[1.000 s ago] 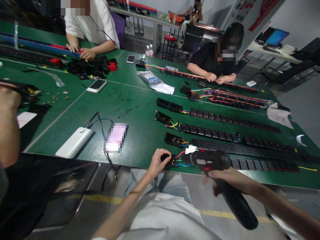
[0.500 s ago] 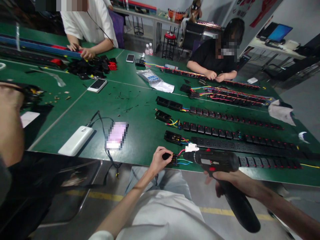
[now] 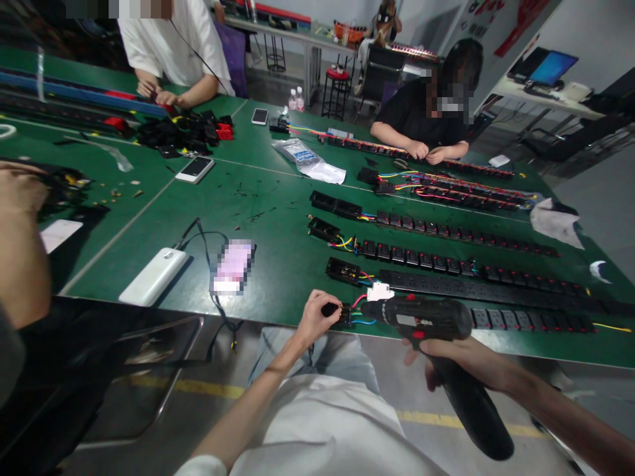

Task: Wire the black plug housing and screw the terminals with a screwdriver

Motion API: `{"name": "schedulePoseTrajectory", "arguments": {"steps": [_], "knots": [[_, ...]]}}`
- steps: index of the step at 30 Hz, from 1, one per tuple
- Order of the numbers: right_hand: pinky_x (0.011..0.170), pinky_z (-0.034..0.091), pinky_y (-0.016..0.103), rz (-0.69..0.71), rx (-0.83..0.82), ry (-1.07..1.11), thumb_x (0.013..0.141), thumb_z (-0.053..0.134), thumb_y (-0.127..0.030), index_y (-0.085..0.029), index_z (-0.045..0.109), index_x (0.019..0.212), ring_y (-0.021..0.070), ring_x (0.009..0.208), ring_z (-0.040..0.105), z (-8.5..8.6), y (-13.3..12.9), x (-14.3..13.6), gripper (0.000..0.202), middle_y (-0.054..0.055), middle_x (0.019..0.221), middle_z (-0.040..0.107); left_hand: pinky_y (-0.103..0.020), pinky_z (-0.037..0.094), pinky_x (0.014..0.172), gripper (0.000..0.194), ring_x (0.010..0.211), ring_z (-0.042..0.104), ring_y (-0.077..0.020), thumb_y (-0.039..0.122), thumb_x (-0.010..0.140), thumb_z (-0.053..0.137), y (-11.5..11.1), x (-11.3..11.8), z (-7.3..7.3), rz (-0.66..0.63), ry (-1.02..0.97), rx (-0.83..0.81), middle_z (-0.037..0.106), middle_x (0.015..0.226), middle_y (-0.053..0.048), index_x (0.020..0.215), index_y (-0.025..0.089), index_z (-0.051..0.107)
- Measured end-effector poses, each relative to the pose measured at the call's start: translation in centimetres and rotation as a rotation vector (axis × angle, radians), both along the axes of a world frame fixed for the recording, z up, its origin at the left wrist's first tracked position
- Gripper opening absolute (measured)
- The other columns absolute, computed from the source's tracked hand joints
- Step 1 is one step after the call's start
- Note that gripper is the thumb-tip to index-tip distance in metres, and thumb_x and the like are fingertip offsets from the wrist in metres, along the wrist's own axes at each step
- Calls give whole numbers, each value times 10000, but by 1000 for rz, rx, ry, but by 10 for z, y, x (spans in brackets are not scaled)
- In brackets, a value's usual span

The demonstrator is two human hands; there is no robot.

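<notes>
Green tabletop (image 3: 278, 264), left grip (image 3: 317, 320) around a black part (image 3: 329, 309), right grip (image 3: 449, 350) around a drill (image 3: 431, 318).

- Open passage: green tabletop (image 3: 282, 258) between the left hand (image 3: 317, 317) and the flat pink-lit phone (image 3: 232, 266), reaching back to the crumpled silver pouch (image 3: 312, 162).
- Obstacles, left: rounded white power bank (image 3: 153, 276) with thin black cable (image 3: 190, 229).
- Obstacle, right: black-and-red cordless drill (image 3: 426, 318), overhanging the table's near edge.
- Narrow lanes: tabletop showing between long black socket strips (image 3: 471, 291).
</notes>
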State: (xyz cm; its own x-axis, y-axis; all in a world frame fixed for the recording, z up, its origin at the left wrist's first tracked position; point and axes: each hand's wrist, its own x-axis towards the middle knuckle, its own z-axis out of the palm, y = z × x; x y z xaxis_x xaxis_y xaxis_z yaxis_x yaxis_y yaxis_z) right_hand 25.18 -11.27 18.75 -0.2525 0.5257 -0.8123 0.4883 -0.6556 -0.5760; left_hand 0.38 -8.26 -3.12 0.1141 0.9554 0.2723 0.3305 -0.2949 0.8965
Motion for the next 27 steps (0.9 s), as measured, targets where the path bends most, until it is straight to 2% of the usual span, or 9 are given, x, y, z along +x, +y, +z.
{"name": "schedulePoseTrajectory", "arguments": {"steps": [9,18,23,27], "knots": [[604,483,279,-16,34,-58,705,611,-485,-140,665,852,179,585,640,6,-4,-12,379,40,603,654,-388,459,833,106,893,507,-187,268,811,612,-2,-1,-2,-22,19,44,683,885,-33,890,230,672],[589,453,268,-48,15,40,811,480,-476,-96,668,923,172,572,625,-10,-4,4,439,61,585,675,-407,424,899,145,911,505,-182,276,848,570,-3,-2,-4,-63,15,73,675,925,-39,942,231,671],[537,447,258,-148,41,125,818,460,-431,-96,626,1005,148,542,612,-13,-2,6,417,86,753,702,-370,451,858,199,915,502,-184,221,839,546,-3,-6,-1,-67,28,32,641,904,-47,1010,224,648],[513,440,250,-160,29,158,823,452,-423,-111,602,1031,140,545,616,-14,-4,10,404,112,876,702,-368,430,903,319,949,509,-177,103,814,458,-3,-17,12,-214,109,19,607,962,-48,1060,225,620]]}}
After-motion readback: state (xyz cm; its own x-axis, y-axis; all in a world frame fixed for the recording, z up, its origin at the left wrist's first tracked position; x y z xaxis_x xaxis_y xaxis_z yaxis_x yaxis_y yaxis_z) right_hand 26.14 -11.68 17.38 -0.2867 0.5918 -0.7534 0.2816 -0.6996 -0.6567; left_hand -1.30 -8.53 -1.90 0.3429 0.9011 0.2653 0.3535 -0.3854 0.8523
